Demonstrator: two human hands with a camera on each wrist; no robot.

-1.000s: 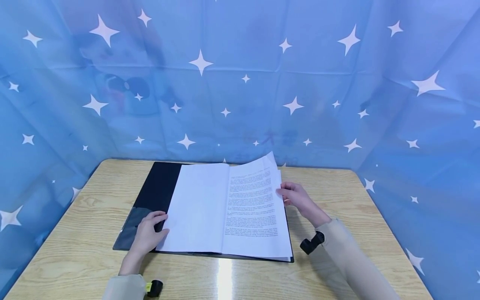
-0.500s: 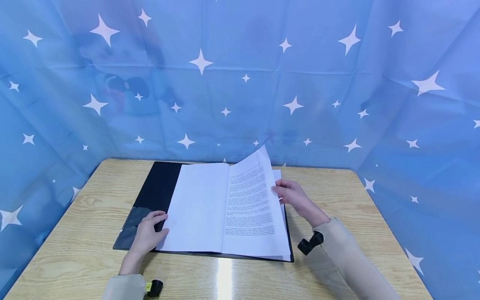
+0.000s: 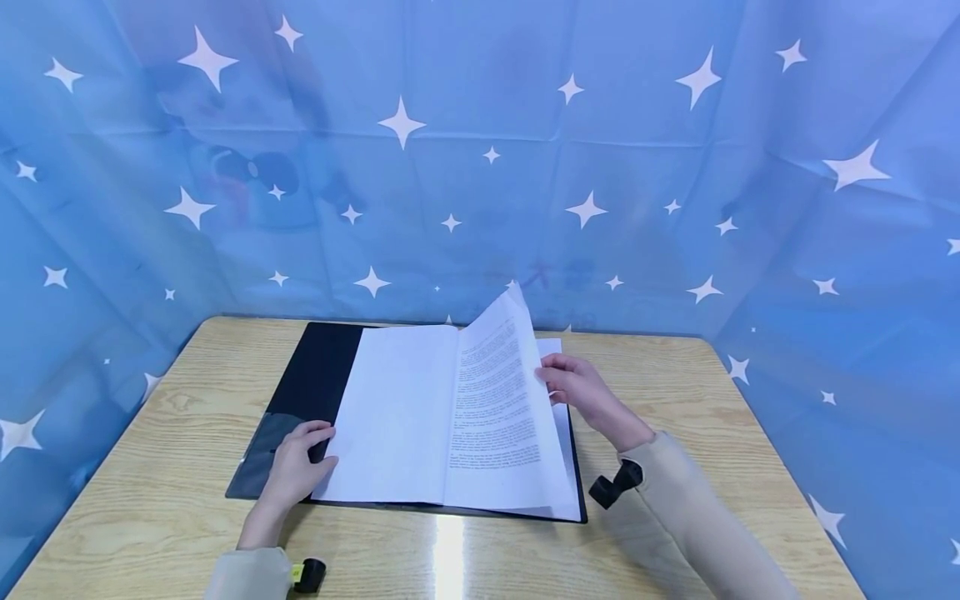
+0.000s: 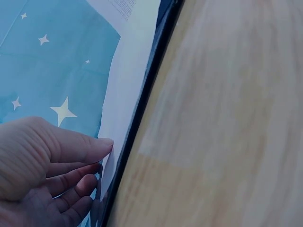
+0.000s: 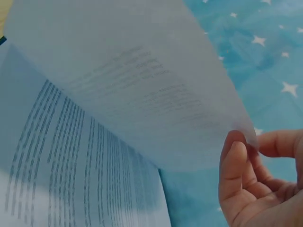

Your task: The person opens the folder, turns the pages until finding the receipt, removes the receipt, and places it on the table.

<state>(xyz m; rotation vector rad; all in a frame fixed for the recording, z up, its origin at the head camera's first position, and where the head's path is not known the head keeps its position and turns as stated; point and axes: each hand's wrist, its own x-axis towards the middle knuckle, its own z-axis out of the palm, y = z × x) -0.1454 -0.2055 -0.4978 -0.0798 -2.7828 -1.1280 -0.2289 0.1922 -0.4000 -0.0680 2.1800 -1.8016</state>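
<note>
Printed page runs lengthwise near to far, right edge lifted.

Left hand resting, right hand pinching

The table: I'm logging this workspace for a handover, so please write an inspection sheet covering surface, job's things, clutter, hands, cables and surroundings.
Surface: wooden table, with a bright streak of light near the front.
Job's things: black folder lying open; unprinted left page flat; printed page raised and curving on the right, another sheet beneath.
Clutter: nothing seen.
Left hand: thumb and fingertips at the left page's outer edge.
Right hand: pinches the printed page's outer edge.
Cables: nothing seen.
Surroundings: blue curtain with white stars, behind and at both sides.
</note>
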